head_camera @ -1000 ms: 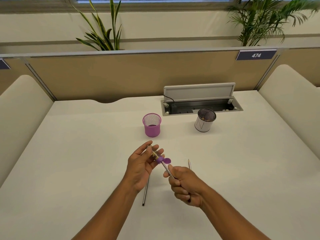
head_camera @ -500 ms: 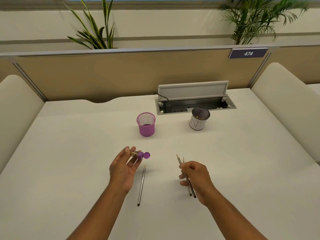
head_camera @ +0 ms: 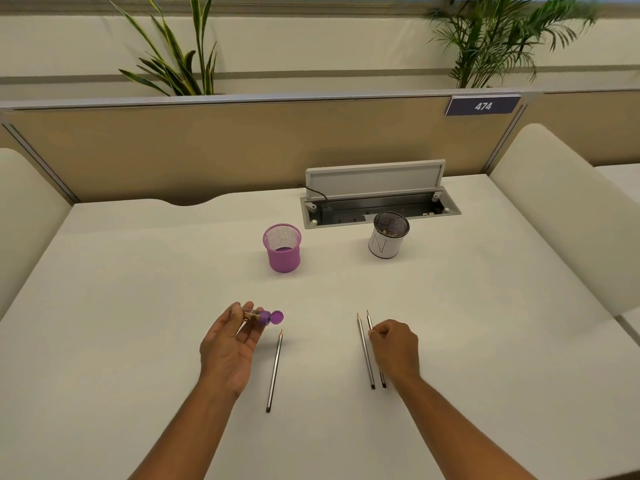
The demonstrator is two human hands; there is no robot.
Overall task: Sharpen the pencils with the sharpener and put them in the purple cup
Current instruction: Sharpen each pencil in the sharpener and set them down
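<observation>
A purple mesh cup (head_camera: pixel 282 251) stands on the white desk (head_camera: pixel 138 289), far from both hands, and looks empty. My left hand (head_camera: pixel 227 351) holds a small purple sharpener (head_camera: pixel 265 317) with a clear shavings chamber, lid flipped open. Just right of that hand a pencil (head_camera: pixel 274 370) lies on the desk, tip pointing away. Two sharpened pencils lie side by side further right. The left pencil of the pair (head_camera: pixel 365 351) is free. My right hand (head_camera: pixel 394 351) is curled on the right pencil of the pair (head_camera: pixel 369 320), hiding its middle.
A white cup (head_camera: pixel 386 245) with dark shavings inside stands right of the purple cup. Behind it is an open cable box (head_camera: pixel 377 206) with a raised lid. A tan partition closes the back, and padded side panels flank the desk.
The hands drew apart: the right hand pulled the pencil out of the sharpener and lowered it beside another pencil on the desk. The left hand moved left with the sharpener.
</observation>
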